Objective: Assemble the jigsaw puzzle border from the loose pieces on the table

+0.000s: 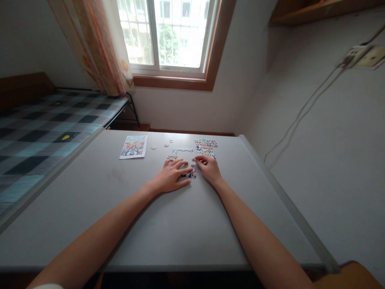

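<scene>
My left hand (pixel 173 176) lies flat with fingers spread over the lower left part of a partly joined jigsaw puzzle (pixel 194 171), hiding some of it. The puzzle's top edge strip (pixel 183 150) shows beyond my fingers. Between thumb and fingertips my right hand (pixel 208 167) pinches a small puzzle piece (pixel 193 159) at the right side of the frame of pieces. Just beyond that hand, a pile of loose puzzle pieces (pixel 206 145) is spread out. A few more pieces (pixel 172 157) sit by my left fingertips.
A printed picture sheet (pixel 134 147) lies on the grey table (pixel 144 224) at the left. Several single pieces (pixel 166 145) are scattered beyond the puzzle. A bed with a checked cover (pixel 60 116) stands left, and a wall (pixel 325 160) rises on the right.
</scene>
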Available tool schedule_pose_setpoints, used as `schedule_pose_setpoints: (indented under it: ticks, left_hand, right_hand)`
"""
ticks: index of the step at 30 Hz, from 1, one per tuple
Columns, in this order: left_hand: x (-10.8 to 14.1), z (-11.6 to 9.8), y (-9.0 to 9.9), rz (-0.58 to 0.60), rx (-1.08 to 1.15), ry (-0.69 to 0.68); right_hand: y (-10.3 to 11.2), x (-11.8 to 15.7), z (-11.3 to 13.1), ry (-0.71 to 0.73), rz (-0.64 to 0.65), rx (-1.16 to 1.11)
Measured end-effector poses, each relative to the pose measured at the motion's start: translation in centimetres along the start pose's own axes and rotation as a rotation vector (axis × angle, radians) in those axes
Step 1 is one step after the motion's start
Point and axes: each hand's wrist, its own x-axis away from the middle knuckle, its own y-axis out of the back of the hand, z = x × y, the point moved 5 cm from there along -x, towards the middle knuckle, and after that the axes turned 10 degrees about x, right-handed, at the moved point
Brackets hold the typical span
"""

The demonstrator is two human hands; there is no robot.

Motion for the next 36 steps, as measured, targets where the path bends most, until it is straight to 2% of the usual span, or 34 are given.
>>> schedule_pose_setpoints:
  ticks: [26, 36]
  left_hand:
    - [0.10, -0.29, 0.03, 0.010, -0.039, -0.022]
    - [0.06, -0.18, -0.01, 0.010, -0.033, -0.023]
  right_hand:
    - [-0.37, 0.15, 0.47, 0.091, 0.079, 0.114]
    - [-0.27, 0.19, 0.59, 0.074, 0.078, 0.168]
